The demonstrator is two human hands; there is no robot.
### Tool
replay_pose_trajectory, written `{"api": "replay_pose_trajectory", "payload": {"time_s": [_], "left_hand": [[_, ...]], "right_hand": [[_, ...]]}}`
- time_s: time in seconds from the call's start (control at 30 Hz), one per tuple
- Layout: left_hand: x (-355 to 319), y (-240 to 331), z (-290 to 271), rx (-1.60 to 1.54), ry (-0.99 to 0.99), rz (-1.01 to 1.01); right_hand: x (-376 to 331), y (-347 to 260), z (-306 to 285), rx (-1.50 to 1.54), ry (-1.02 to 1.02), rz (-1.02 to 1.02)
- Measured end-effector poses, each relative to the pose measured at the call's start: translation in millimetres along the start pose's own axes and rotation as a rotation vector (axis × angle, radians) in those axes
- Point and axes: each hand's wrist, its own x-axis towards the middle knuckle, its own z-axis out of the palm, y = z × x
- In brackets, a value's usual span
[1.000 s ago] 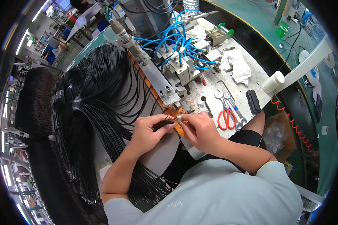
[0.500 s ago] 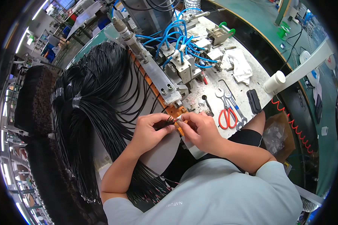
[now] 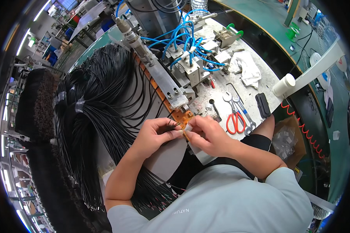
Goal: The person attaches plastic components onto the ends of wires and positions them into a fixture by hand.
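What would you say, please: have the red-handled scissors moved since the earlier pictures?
No, in no direction: judged against the white table, the scissors lie in the same place, beside the wrench.

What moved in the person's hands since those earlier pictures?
The small white piece at the right hand's fingertips dipped slightly toward the person's body. The left hand shifted a tiny bit right. I see nothing let go. The red-handled scissors and black cables stayed put.
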Motion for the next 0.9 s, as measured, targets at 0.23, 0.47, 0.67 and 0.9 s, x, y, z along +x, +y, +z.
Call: {"api": "replay_pose_trajectory", "payload": {"time_s": [0.23, 0.47, 0.67, 0.9], "left_hand": [[-2.5, -0.1, 4.8, 0.184, 0.096, 0.123], [-16.3, 22.2, 17.2, 0.564, 0.158, 0.129], [3.2, -10.0, 11.6, 0.901, 0.159, 0.513], [2.8, -6.1, 14.4, 0.906, 0.186, 0.471]], "right_hand": [[15.8, 0.4, -3.0, -0.425, 0.137, -0.37], [17.2, 59.9, -6.9, 0.246, 0.245, 0.289], [18.3, 65.1, -3.1, 0.298, 0.198, 0.278], [22.2, 64.0, -3.8, 0.294, 0.173, 0.393]]}}
